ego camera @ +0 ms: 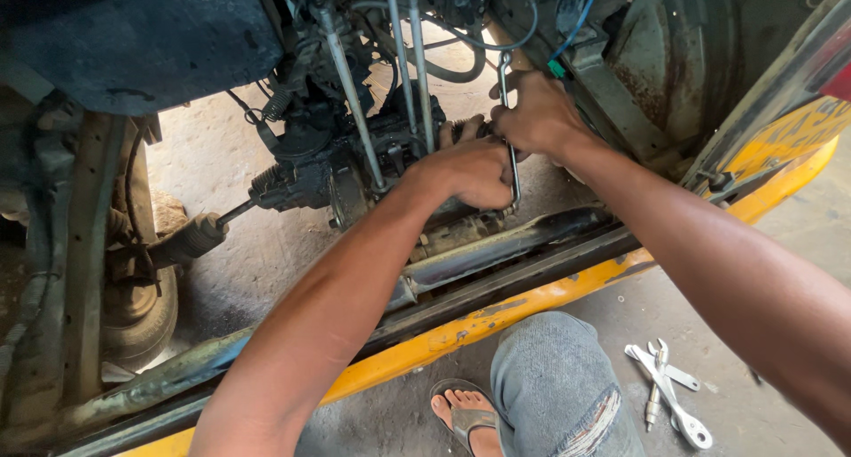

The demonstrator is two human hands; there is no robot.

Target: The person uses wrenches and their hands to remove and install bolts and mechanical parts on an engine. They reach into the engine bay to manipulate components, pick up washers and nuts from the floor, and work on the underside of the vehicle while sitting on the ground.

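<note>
My left hand (470, 169) reaches into the underside of a yellow vehicle and closes around a greasy black engine part (355, 169) near several upright metal rods (403, 58). Just beyond it, my right hand (536, 116) grips a long silver ring spanner (507, 93) that runs down behind the left hand. What the spanner's lower end sits on is hidden by my left hand.
The yellow body sill (532, 302) crosses the view below my arms. A wheel (142, 320) stands at the left. Two or three loose spanners (669, 390) lie on the concrete floor at lower right. My knee in torn jeans (558, 382) and a sandalled foot (461, 417) are at the bottom.
</note>
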